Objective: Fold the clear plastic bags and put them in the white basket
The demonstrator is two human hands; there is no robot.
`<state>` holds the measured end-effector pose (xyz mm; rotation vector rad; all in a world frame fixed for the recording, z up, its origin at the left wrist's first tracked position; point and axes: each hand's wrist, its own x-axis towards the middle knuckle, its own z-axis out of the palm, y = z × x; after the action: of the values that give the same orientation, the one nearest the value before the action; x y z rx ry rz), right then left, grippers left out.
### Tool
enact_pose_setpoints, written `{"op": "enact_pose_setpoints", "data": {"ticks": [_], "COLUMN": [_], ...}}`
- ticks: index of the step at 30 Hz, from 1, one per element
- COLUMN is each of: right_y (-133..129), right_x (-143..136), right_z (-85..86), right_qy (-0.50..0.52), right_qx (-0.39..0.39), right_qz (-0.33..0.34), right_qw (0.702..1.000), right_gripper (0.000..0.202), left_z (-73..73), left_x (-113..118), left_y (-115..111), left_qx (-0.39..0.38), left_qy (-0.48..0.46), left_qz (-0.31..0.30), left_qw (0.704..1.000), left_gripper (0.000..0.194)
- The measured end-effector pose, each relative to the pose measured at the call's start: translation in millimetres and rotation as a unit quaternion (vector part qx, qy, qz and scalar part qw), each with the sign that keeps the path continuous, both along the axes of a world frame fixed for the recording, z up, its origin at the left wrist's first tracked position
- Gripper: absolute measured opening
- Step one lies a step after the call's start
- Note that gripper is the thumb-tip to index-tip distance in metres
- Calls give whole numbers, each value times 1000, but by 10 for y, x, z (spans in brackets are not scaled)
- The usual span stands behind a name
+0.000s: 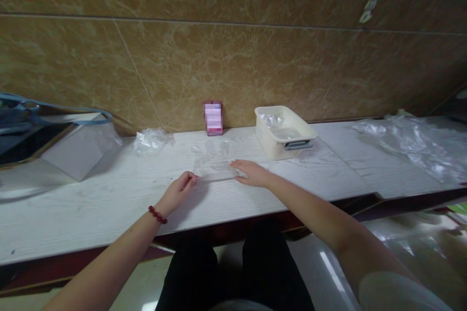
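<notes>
While pinching the near left corner of a clear plastic bag [215, 169] with the left hand [180, 191], touches its right end with parted fingers [241, 163] of the right hand [254, 174], seemingly to flatten it. Holds it toward the back edge of the surface [120, 209].

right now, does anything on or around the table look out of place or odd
No spill or damage stands out. Loose clear plastic sprawls across the right end of the table, and a crumpled clump sits near the wall on the left; both look untidy, since similar plastic lies contained in the cream bin.
</notes>
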<state>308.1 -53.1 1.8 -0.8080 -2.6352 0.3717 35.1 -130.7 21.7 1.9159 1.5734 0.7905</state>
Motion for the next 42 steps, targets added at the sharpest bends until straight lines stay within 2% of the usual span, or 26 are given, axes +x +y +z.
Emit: {"op": "enact_pose_setpoints", "data": {"ticks": [2,5,8,11,13,16,18,21,23,27,30,32,34,36,42], "right_y": [78,186,246,231,185,92,43,34,76,227,338,394,433,461,533], "right_x": [-58,-111,-124,-113,-96,-69,-69,-129,-208,-383,-475,-509,-524,-531,-585], "right_z": [-41,-92,-106,-69,-19,63,102,118,111,142,227,288,333,355,320], "right_qy": [-4,1,14,7,-5,-2,13,52,81,90,39,7,-13,-29,-19], "right_qx": [-2,-16,-28,-30,-32,-55,-85,-133,-168,-210,-203,-207,-199,-181,-177], "right_qz": [8,30,62,84,90,83,51,-45,-122,-263,-343,-367,-381,-389,-410], "right_qw": [1000,999,998,996,995,995,995,989,975,937,916,907,903,903,895], "right_gripper": [44,37,35,33,32,31,30,27,24,15,14,20,19,17,17], "left_z": [-13,-57,-120,-153,-133,-55,0,48,55,21,-15,-20,-9,3,-41], "left_x": [-20,-88,-178,-246,-270,-272,-245,-161,-90,33,97,127,147,157,135], "left_y": [18,46,100,172,201,188,164,184,264,552,776,885,957,1005,1117], "left_qx": [-6,0,37,87,97,63,25,-17,-22,-39,-65,-64,-54,-50,-68], "left_qy": [-39,-77,-26,61,88,69,21,-69,-106,-116,-140,-77,34,102,109], "left_qz": [7,-59,-113,-99,-120,-167,-166,-118,-55,90,152,185,209,223,241], "left_qw": [999,995,993,989,984,982,986,990,993,988,976,978,976,968,962], "left_gripper": [27,31,47,25,16,15,16,19,22,21,17,19,23,26,27]}}
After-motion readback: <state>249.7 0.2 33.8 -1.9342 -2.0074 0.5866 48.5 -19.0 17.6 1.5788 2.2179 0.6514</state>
